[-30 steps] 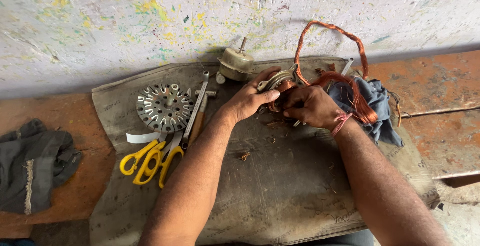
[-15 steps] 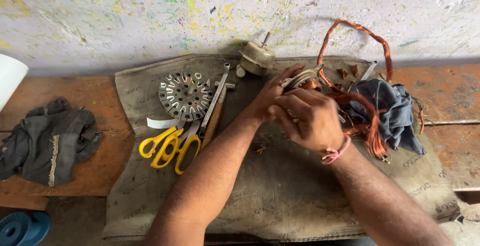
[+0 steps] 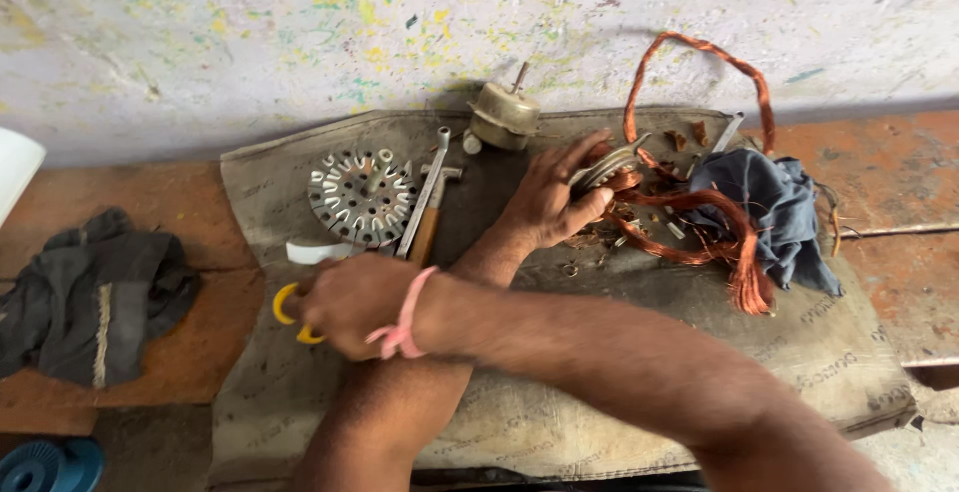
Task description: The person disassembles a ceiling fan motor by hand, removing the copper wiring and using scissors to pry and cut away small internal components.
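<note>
My arms are crossed over a grey sack mat (image 3: 619, 422). My right hand (image 3: 350, 304), a pink thread around its wrist, lies far left and is closed over yellow-handled scissors (image 3: 287, 312); only one handle loop shows. My left hand (image 3: 552, 197) grips a small metal motor part (image 3: 607, 165) wound with copper wire. Loose copper wire (image 3: 719, 242) trails from it to the right, and a big loop of it rises against the wall.
Near my right hand lie a round slotted metal disc (image 3: 360, 195), a hammer (image 3: 428, 210) and a strip of white tape (image 3: 312, 250). A small motor (image 3: 502, 115) stands at the wall. There is a blue cloth (image 3: 774, 207) at right, and a dark cloth (image 3: 90, 292) and a blue spool (image 3: 40, 465) at left.
My right hand left the copper-wound part and crossed over my left arm to the yellow scissors. My left hand stayed on the part. The view shifted left.
</note>
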